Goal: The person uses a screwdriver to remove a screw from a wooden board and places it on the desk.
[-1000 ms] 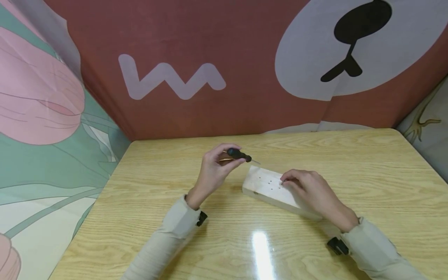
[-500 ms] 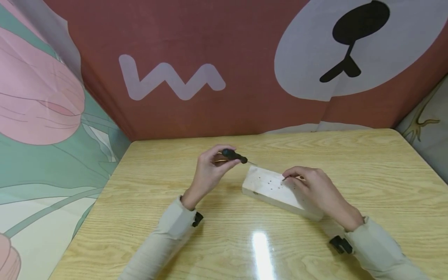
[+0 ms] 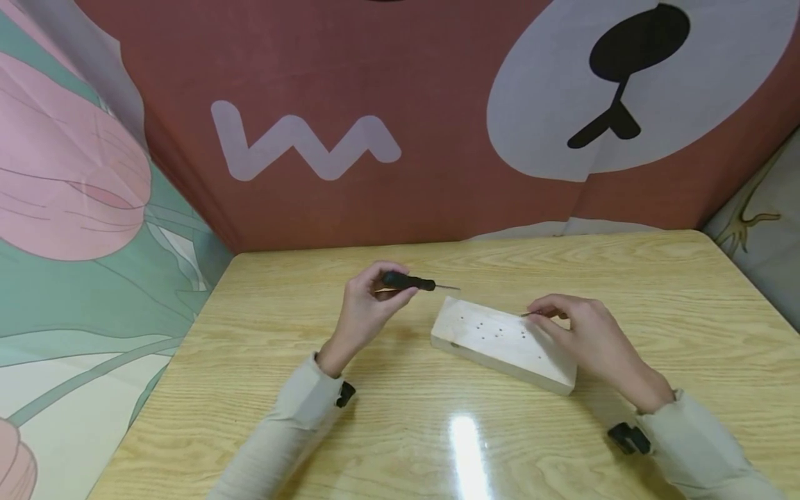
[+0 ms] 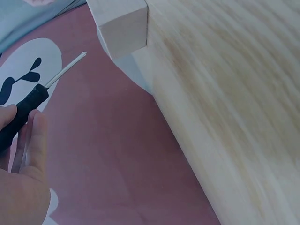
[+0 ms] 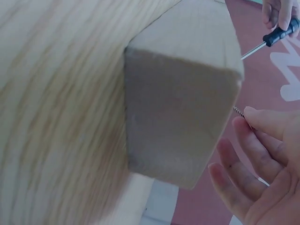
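Note:
My left hand (image 3: 365, 312) holds a screwdriver (image 3: 406, 280) by its black handle, fingers and thumb round it. Its metal shaft points right, past the far left corner of a pale wooden block (image 3: 500, 347). Small dark holes dot the top of that block. Over its right end, my right hand (image 3: 587, 333) pinches a small screw (image 5: 238, 111) between thumb and fingertips. In the right wrist view the screw's threaded end sticks out towards the block. The left wrist view shows the screwdriver's bare tip held apart from the wood.
The block lies slantwise on a wood-grain table (image 3: 250, 417). Behind the table's far edge stands a red printed cloth (image 3: 350, 201), with another printed cloth (image 3: 75, 298) at the left. A black wrist device (image 3: 628, 439) sits at the right sleeve.
My right hand has moved right and lifted off the block with the screw, uncovering more holes. My left hand has shifted slightly left, and the screwdriver has turned closer to level.

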Motion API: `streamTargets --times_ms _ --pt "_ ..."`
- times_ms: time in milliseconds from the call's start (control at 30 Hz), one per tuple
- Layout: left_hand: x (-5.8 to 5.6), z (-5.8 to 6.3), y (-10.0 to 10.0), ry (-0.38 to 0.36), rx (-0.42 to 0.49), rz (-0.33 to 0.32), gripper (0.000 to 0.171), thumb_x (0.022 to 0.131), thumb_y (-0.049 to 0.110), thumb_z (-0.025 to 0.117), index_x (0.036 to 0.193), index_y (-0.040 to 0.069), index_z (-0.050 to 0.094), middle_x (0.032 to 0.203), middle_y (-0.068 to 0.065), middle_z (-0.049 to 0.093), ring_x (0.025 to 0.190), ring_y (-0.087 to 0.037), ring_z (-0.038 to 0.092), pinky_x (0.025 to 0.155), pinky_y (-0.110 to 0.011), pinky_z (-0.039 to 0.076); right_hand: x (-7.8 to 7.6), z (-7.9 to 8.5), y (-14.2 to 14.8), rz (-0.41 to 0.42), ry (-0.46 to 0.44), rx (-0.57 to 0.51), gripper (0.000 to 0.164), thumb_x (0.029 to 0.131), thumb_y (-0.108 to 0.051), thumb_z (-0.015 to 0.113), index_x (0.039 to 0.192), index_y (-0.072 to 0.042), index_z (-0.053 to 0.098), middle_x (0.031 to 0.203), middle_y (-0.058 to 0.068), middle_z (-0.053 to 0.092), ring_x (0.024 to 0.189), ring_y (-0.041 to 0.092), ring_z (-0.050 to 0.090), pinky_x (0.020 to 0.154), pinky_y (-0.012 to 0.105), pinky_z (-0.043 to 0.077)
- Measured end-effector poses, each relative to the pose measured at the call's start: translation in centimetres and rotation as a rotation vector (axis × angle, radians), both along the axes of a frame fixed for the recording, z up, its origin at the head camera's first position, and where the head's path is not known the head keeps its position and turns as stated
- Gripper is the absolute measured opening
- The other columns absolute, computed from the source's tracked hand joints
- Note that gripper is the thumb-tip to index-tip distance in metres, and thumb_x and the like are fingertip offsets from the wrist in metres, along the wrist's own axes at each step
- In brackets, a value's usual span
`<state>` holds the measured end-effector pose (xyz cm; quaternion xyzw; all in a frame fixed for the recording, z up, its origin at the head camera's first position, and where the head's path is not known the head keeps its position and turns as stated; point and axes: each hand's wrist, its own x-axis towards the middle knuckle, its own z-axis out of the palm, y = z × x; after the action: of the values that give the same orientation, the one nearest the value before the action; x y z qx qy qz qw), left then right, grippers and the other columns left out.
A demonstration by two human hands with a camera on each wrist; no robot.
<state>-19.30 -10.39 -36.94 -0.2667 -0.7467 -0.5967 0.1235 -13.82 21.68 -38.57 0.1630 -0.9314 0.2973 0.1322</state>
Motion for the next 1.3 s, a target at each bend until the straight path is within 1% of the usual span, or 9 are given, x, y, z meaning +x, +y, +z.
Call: streamTargets --times_ms 100,200,267,433,567,800,1000,1133,1300 --pt "-0.1 -0.2 -0.2 0.000 -0.013 0.009 0.024 0.083 -0.005 0.076 0.104 -0.004 0.064 0.101 -0.021 0.067 0.088 -0.010 0.069 0.075 -0.029 0.063 0.0 -0.1 0.5 -0.009 0.010 0.002 0.011 0.090 -0.012 0.074 0.100 -0.009 0.076 0.092 0.006 0.077 0.086 0.028 0.072 0.077 0.051 0.058" --pt "-0.1 -0.4 -0.4 0.012 -0.032 0.027 0.023 0.083 -0.004 0.077 0.102 -0.003 0.064 0.101 -0.020 0.068 0.087 -0.011 0.069 0.075 -0.028 0.063 0.0 -0.2 1.1 -0.015 0.016 0.004 0.010 0.089 -0.012 0.075 0.099 -0.010 0.076 0.091 0.006 0.077 0.086 0.029 0.072 0.076 0.051 0.058" --pt "-0.1 -0.4 -0.7 0.023 -0.048 0.040 0.022 0.083 -0.003 0.077 0.101 -0.002 0.064 0.101 -0.019 0.069 0.087 -0.013 0.070 0.075 -0.027 0.063 -0.1 -0.3 1.5 -0.024 0.022 0.008 0.010 0.089 -0.013 0.075 0.099 -0.011 0.076 0.091 0.004 0.078 0.085 0.029 0.072 0.072 0.047 0.058" --pt "-0.3 -0.8 -1.3 0.037 -0.071 0.059 0.020 0.082 -0.005 0.076 0.098 -0.001 0.065 0.101 -0.017 0.070 0.088 -0.020 0.071 0.075 -0.029 0.063 -0.2 -0.4 2.5 -0.048 0.041 0.008 0.009 0.089 -0.013 0.075 0.098 -0.012 0.076 0.089 0.003 0.077 0.084 0.030 0.072 0.064 0.032 0.056" --pt "-0.4 -1.2 -1.9 0.039 -0.084 0.066 0.019 0.083 -0.006 0.075 0.097 -0.002 0.064 0.101 -0.019 0.070 0.088 -0.022 0.071 0.076 -0.032 0.063 -0.4 -0.6 3.3 -0.061 0.038 0.009 0.010 0.089 -0.013 0.074 0.099 -0.011 0.076 0.090 0.006 0.077 0.084 0.032 0.072 0.062 0.028 0.053" --pt "-0.9 -1.4 -2.8 0.033 -0.126 0.095 0.017 0.082 -0.007 0.075 0.094 -0.002 0.064 0.103 -0.018 0.072 0.088 -0.025 0.072 0.075 -0.024 0.062 -0.9 -1.1 4.4 -0.071 0.053 0.013 0.013 0.089 -0.011 0.074 0.102 -0.007 0.076 0.091 0.009 0.077 0.081 0.032 0.072 0.060 0.024 0.053" --pt "-1.5 -1.6 -3.5 0.043 -0.176 0.105 0.017 0.082 -0.005 0.076 0.092 0.000 0.064 0.103 -0.015 0.073 0.086 -0.024 0.072 0.073 -0.024 0.061 -1.4 -1.5 5.2 -0.088 0.067 0.020 0.013 0.088 -0.010 0.075 0.101 -0.006 0.076 0.090 0.011 0.077 0.078 0.032 0.073 0.059 0.020 0.052" --pt "-1.9 -1.8 -4.0 0.031 -0.186 0.098 0.016 0.083 -0.003 0.077 0.091 0.002 0.064 0.103 -0.013 0.074 0.087 -0.021 0.071 0.073 -0.021 0.059 -1.7 -1.6 5.7 -0.080 0.067 0.002 0.012 0.086 -0.009 0.077 0.098 -0.008 0.077 0.087 0.009 0.077 0.074 0.024 0.073 0.057 0.015 0.050" --pt "-2.6 -2.1 -4.5 0.007 -0.187 0.092 0.016 0.083 -0.002 0.077 0.093 0.002 0.064 0.104 -0.014 0.074 0.089 -0.021 0.071 0.075 -0.019 0.057 -1.9 -1.7 6.2 -0.053 0.030 -0.029 0.009 0.087 -0.010 0.077 0.096 -0.010 0.077 0.086 0.007 0.077 0.072 0.000 0.068 0.055 0.013 0.048"
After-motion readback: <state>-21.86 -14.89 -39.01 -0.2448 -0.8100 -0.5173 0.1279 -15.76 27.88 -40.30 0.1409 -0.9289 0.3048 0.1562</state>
